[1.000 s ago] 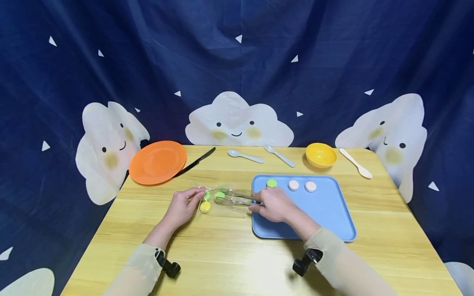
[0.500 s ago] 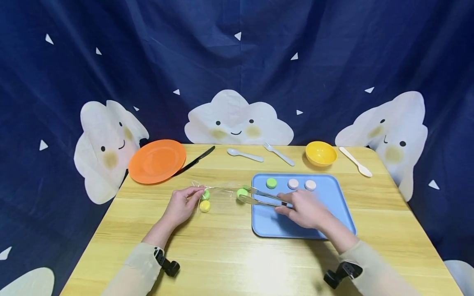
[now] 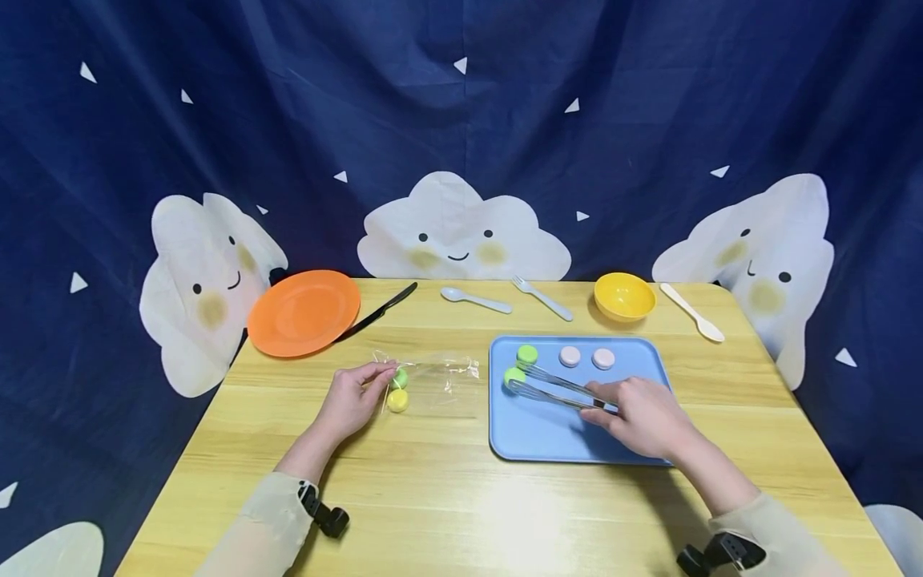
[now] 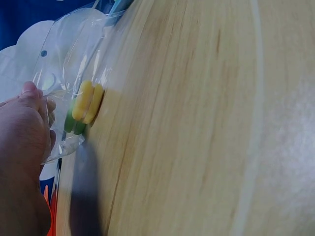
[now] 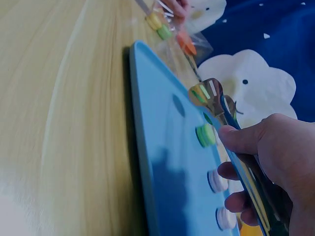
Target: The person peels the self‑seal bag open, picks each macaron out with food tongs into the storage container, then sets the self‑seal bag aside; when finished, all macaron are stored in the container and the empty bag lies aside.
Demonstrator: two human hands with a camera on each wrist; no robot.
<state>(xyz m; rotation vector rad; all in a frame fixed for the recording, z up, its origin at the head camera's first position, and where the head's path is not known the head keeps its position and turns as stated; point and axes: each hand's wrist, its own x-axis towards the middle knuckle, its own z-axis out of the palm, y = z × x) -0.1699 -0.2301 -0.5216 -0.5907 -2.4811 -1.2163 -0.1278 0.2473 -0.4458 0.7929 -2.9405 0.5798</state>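
Observation:
My left hand (image 3: 376, 378) pinches the mouth of a clear plastic bag (image 3: 433, 373) that lies on the wooden table. A green macaron (image 3: 399, 378) and a yellow macaron (image 3: 397, 400) are inside it. The left wrist view shows the same hand (image 4: 27, 123), bag (image 4: 74, 59) and yellow macaron (image 4: 88, 101). My right hand (image 3: 602, 403) grips metal tongs (image 3: 558, 387), whose tips hold a green macaron (image 3: 514, 375) low over the blue tray (image 3: 548, 437). On the tray sit another green macaron (image 3: 527, 353) and two pale pink ones (image 3: 570, 356). The right wrist view shows the tongs (image 5: 219, 101) above the tray (image 5: 157, 162).
Along the table's far side are an orange plate (image 3: 304, 312), a black knife (image 3: 378, 312), a pale blue spoon (image 3: 474, 301), a fork (image 3: 542, 300), a yellow bowl (image 3: 624, 298) and a cream spoon (image 3: 692, 316). A dark blue cloud curtain hangs behind.
My right hand has drawn the tongs, with a green macaron in them, out of the bag and rightward over the tray. My left hand has stayed on the bag.

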